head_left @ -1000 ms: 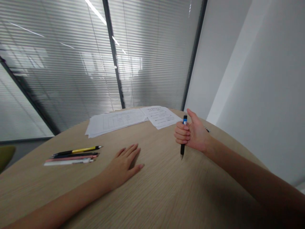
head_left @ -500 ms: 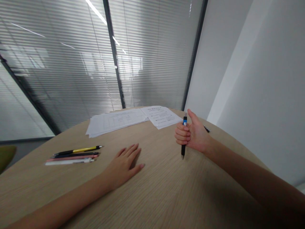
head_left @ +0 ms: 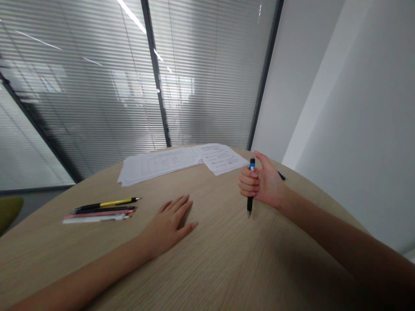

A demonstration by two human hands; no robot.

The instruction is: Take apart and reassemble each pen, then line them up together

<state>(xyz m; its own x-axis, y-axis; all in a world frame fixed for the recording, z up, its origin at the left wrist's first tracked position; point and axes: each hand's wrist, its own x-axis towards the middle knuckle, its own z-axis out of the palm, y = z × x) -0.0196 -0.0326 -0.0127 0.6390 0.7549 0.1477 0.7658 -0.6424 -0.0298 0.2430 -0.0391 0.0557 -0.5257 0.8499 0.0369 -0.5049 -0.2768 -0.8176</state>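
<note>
My right hand (head_left: 262,182) is wrapped round a black and blue click pen (head_left: 250,203), held nearly upright above the table with its tip pointing down. The thumb is raised at the pen's top end, by the button; whether it touches is unclear. Palm down on the wooden table (head_left: 214,242), my left hand (head_left: 169,224) lies flat with its fingers stretched out and nothing in it. To its left is a row of pens: a yellow and black pen (head_left: 118,202), dark and pink ones, and a white pen (head_left: 94,219) nearest me.
Printed paper sheets (head_left: 158,166) lie toward the far edge, with another printed sheet (head_left: 222,159) overlapping them on the right. A small black object (head_left: 282,175) shows partly behind my right wrist. Beyond the table stand blinds behind glass (head_left: 207,86) and a white wall (head_left: 363,108).
The button end of the pen sticks out less above my right fist, and the thumb has dipped slightly. My left hand, the row of pens and the papers keep their places.
</note>
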